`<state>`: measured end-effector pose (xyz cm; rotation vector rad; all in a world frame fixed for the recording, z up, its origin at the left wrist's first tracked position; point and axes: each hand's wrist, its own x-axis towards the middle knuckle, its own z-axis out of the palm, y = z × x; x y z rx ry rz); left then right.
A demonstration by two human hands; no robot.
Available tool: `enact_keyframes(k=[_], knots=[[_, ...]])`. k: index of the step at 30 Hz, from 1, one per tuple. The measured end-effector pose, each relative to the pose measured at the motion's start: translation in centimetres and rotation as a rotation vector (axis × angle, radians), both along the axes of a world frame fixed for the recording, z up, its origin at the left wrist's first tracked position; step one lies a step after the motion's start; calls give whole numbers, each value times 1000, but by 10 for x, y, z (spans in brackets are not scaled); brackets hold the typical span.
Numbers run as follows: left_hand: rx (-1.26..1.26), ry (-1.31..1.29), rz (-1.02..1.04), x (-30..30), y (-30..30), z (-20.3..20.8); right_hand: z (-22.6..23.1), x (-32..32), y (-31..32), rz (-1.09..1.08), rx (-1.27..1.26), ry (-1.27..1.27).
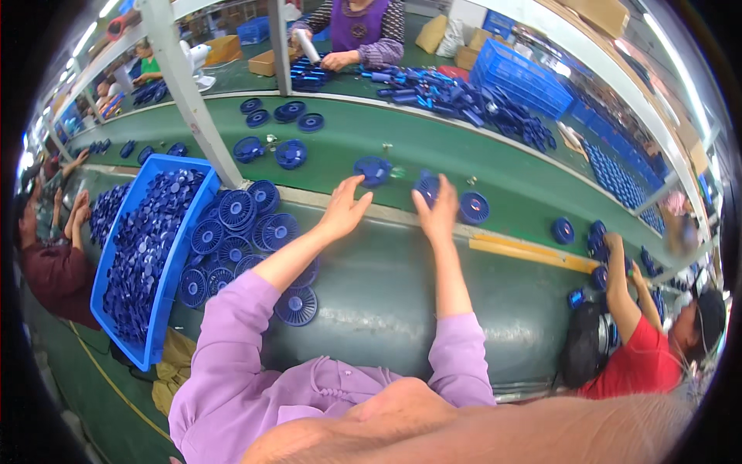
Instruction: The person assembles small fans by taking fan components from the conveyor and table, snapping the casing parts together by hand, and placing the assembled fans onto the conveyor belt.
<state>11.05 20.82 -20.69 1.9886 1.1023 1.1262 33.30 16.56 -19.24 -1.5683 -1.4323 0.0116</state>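
Both my arms reach forward over the dark worktable to the green conveyor belt. My left hand (345,207) is open, its fingers stretched toward a dark blue round housing (374,171) on the belt, just past the fingertips. My right hand (437,210) has thumb and fingers around the edge of a blue round slotted cover (424,184), slightly blurred, at the near side of the belt. To its right lies another blue round housing (474,208). Between the two hands, a small greenish clear piece (397,172) shows blurred on the belt.
Blue fan-like grilles (236,209) lie piled on the table at left, beside a blue bin (202,185) full of small blue discs. A white post (185,85) rises behind them. A yellow strip (533,254) edges the belt. Co-workers sit left, right (638,340) and across (359,31).
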Motion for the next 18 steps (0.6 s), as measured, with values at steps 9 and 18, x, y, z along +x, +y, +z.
enact_keyframes(k=[9,18], knots=[[-71,636,238,26,138,-8,-1,-137,-49,986,-192,-129],[-35,553,86,37,125,-6,-35,-165,-49,1077,-214,-316]])
